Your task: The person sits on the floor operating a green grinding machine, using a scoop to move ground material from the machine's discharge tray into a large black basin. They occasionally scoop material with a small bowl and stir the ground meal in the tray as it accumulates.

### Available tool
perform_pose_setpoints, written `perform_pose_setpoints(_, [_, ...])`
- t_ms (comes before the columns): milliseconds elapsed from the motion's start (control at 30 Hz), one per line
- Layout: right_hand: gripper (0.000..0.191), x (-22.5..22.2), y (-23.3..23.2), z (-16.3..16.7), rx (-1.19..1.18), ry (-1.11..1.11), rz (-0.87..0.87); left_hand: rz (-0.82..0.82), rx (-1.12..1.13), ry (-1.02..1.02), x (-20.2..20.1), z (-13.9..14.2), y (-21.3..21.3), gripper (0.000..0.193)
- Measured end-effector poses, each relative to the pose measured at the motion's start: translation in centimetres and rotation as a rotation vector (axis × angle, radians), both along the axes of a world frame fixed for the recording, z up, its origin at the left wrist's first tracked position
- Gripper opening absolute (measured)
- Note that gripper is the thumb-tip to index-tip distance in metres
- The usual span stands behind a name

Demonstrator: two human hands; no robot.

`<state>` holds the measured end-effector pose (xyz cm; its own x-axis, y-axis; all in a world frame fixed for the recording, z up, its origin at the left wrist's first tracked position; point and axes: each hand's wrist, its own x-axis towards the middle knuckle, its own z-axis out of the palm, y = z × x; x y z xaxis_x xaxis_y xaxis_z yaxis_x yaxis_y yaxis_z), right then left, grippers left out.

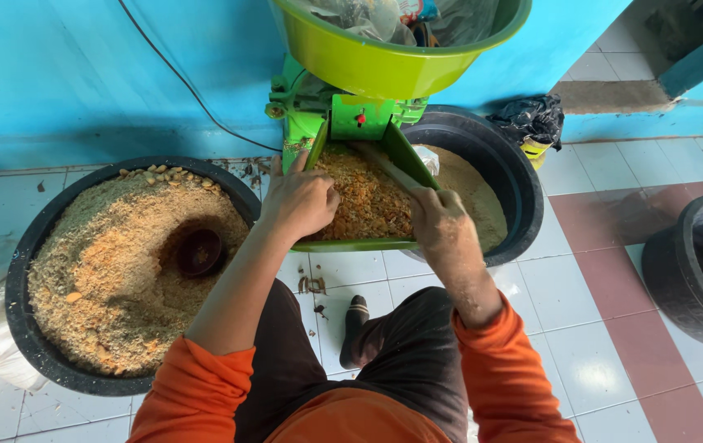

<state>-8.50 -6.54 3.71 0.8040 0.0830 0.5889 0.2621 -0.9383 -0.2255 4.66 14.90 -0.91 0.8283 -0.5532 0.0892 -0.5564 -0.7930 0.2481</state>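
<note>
A green grinding machine [343, 115] stands against the blue wall with a green feed tray [351, 244] full of coarse orange-brown mix [368, 201]. My left hand [298, 199] rests on the mix at the tray's left side, fingers curled. My right hand [438, 217] is closed around a wooden stick [392, 170] that slants up into the tray toward the machine's throat. A lime-green basin [384, 61] sits on top of the machine.
A black tub [19, 271] at the left holds the coarse mix and a dark scoop [200, 250]. Another black tub [515, 180] under the machine holds fine ground meal. A third black tub [688, 271] stands at the right. The floor is tiled; a black cable runs along the wall.
</note>
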Motion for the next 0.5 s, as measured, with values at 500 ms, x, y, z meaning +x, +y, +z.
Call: perform_pose_setpoints(500, [0.01, -7.9, -3.1, 10.8, -0.07, 0.148, -0.144, -0.029, -0.023, -0.034, -0.2, 0.5, 0.0, 0.039])
